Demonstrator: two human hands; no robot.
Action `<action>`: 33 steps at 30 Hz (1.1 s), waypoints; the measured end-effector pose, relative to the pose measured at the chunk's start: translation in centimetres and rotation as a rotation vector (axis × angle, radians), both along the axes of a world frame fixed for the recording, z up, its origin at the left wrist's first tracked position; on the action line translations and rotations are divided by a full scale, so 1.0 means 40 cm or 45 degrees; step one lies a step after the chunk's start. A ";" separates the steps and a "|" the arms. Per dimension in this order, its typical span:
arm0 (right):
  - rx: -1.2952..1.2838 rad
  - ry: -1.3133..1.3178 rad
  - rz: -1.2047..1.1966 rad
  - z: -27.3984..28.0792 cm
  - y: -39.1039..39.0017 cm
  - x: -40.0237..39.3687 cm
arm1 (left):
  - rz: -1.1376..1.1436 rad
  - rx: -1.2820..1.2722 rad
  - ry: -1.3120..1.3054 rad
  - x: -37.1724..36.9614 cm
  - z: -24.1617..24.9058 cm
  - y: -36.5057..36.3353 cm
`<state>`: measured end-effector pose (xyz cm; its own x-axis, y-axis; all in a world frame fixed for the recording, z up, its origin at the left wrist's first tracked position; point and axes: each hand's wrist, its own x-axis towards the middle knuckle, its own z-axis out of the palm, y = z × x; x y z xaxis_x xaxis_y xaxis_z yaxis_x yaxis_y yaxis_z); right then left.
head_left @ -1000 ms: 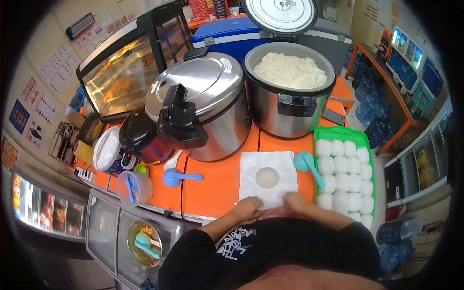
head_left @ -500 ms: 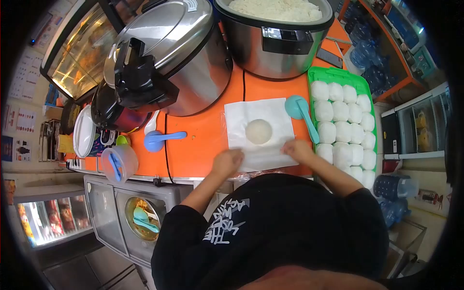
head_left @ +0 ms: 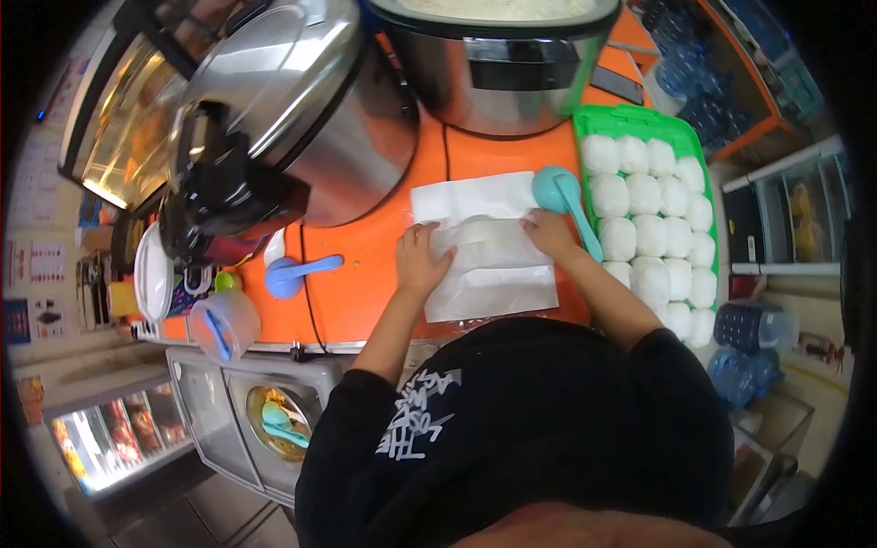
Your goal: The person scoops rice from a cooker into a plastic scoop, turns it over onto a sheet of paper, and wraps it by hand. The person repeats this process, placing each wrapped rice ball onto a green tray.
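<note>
Orange counter [head_left: 365, 283]: left hand [head_left: 418, 260] and right hand [head_left: 548, 233] are pinching white paper [head_left: 489, 274] folded over a rice ball, risking tearing if overtightened.

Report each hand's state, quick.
Left hand: gripping the left edge of the folded white paper sheet.
Right hand: gripping the same sheet's right edge, beside the teal plastic scoop.

Bright, even indoor light — heavy fisheye warp, dark corners.
</note>
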<state>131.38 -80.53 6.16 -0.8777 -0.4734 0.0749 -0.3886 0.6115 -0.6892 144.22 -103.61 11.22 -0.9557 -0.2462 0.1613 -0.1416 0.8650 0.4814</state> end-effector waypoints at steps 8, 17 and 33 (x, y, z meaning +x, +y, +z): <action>0.122 -0.044 -0.115 -0.008 -0.007 0.019 | -0.536 0.355 -0.873 0.124 0.031 -0.014; 0.251 -0.186 -0.048 0.019 -0.015 0.014 | 0.547 1.225 -0.667 0.087 -0.042 -0.043; 0.305 -0.218 0.169 0.041 -0.017 -0.012 | 0.506 1.432 0.039 0.057 -0.099 -0.024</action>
<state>130.91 -81.21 7.78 -0.7974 -0.5707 -0.1960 -0.3665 0.7161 -0.5940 146.52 -104.55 7.25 -0.7800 -0.5419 -0.3129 -0.2793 -0.1459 0.9490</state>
